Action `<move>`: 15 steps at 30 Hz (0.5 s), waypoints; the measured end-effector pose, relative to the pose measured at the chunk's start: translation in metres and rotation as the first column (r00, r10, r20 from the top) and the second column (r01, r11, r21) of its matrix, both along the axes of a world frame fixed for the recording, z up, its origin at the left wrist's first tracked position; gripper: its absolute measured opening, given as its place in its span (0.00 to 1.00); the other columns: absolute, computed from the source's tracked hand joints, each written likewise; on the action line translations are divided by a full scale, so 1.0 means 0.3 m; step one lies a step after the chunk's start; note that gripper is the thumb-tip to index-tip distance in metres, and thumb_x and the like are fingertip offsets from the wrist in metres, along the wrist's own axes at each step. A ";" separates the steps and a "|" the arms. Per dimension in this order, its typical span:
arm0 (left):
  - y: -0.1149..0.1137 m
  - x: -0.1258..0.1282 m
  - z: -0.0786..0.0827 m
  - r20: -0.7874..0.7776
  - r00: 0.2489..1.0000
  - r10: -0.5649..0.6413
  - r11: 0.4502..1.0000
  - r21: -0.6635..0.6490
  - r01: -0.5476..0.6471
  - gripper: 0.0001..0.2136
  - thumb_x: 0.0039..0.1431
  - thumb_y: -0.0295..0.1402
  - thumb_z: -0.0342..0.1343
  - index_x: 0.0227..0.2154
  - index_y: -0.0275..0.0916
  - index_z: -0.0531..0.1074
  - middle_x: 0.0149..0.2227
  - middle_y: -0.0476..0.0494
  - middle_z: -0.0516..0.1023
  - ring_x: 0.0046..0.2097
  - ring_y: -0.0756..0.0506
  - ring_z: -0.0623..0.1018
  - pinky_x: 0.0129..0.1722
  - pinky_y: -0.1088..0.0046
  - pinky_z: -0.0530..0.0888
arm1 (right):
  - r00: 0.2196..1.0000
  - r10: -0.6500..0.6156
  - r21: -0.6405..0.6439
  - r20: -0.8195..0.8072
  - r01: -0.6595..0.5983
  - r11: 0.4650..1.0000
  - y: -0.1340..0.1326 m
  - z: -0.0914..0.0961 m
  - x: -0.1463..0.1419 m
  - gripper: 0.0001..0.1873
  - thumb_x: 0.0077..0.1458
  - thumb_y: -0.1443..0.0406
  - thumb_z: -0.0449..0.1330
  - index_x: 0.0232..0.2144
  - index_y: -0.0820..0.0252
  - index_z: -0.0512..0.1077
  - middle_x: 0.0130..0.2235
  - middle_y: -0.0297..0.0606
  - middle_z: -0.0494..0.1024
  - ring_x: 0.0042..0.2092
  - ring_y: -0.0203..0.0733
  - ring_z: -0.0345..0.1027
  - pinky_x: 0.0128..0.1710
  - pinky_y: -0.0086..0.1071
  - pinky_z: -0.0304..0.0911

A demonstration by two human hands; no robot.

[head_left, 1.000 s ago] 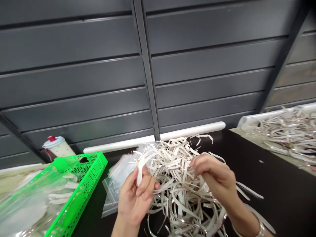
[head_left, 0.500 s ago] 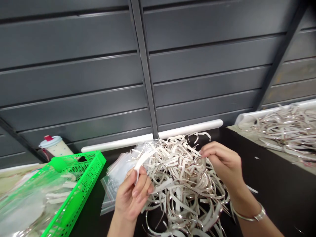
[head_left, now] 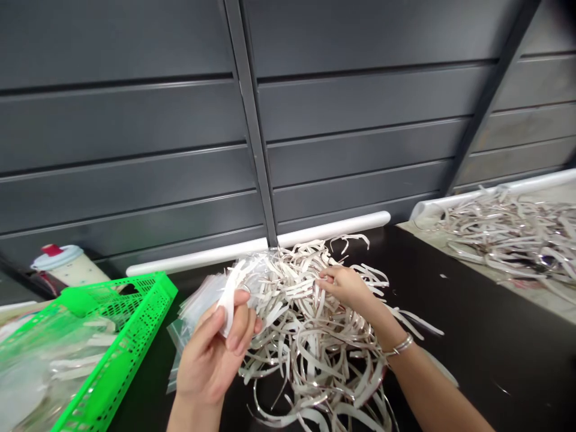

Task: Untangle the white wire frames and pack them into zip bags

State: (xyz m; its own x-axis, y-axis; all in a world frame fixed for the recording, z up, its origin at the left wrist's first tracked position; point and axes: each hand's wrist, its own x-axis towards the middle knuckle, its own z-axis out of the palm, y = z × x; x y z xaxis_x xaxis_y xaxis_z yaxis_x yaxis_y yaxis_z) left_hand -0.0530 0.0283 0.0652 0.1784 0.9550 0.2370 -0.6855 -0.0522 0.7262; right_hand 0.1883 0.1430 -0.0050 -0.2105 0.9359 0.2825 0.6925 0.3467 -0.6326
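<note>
Left hand [head_left: 207, 360] closed, thumb and fingers pinching one curved white strip [head_left: 228, 306] upright. Right hand [head_left: 346, 287] at the top of a tangled heap of pale, silver-edged strips [head_left: 306, 354], fingertips [head_left: 321, 282] in among them; any actual grip there impossible to tell. Thin metal bracelet [head_left: 400, 345] around the right wrist. Heap on a black tabletop [head_left: 472, 336], its far side against clear zip bags [head_left: 191, 318]. Further left, a tilted bright green plastic mesh basket [head_left: 121, 318] holding pale strips and clear plastic; past it, a dotted white cup with a red-topped lid [head_left: 67, 264]. Off to the right, a second heap of strips [head_left: 508, 240] on a pale board [head_left: 558, 300]. Behind everything, a white rail [head_left: 328, 229] along grey ribbed wall panels [head_left: 135, 120].
</note>
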 end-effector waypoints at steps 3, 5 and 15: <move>-0.001 0.002 0.002 -0.017 1.000 -0.011 1.000 0.001 0.011 0.10 0.56 0.32 0.56 0.36 0.33 0.79 0.15 0.54 0.57 0.20 0.55 0.60 0.33 0.76 0.72 | 0.999 0.043 -0.089 0.017 -0.041 0.995 0.003 0.001 0.001 0.09 0.47 0.64 0.57 0.27 0.61 0.76 0.23 0.35 0.72 0.27 0.40 0.64 0.28 0.30 0.55; -0.002 0.005 0.003 -0.021 1.000 -0.020 1.000 0.003 0.020 0.10 0.56 0.32 0.56 0.35 0.33 0.79 0.15 0.54 0.56 0.20 0.54 0.60 0.33 0.76 0.71 | 0.997 0.075 -0.132 0.002 -0.074 0.988 0.004 0.004 0.008 0.08 0.45 0.67 0.57 0.27 0.61 0.76 0.24 0.33 0.71 0.27 0.38 0.64 0.28 0.28 0.55; 0.007 0.008 -0.006 -0.098 0.995 0.019 1.000 -0.011 -0.020 0.10 0.56 0.34 0.56 0.35 0.35 0.78 0.16 0.54 0.57 0.22 0.54 0.62 0.40 0.74 0.70 | 0.969 0.186 -0.272 -0.161 -0.225 0.936 -0.038 0.035 0.015 0.10 0.42 0.69 0.57 0.29 0.62 0.75 0.23 0.30 0.68 0.22 0.32 0.56 0.21 0.25 0.49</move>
State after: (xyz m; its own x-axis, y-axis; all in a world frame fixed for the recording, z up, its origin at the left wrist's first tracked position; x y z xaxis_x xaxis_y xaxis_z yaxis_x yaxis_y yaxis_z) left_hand -0.0507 0.0305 0.0634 0.1811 0.9613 0.2078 -0.6102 -0.0559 0.7903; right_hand 0.1929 0.1317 0.0056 -0.3866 0.9210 0.0475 0.5299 0.2639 -0.8060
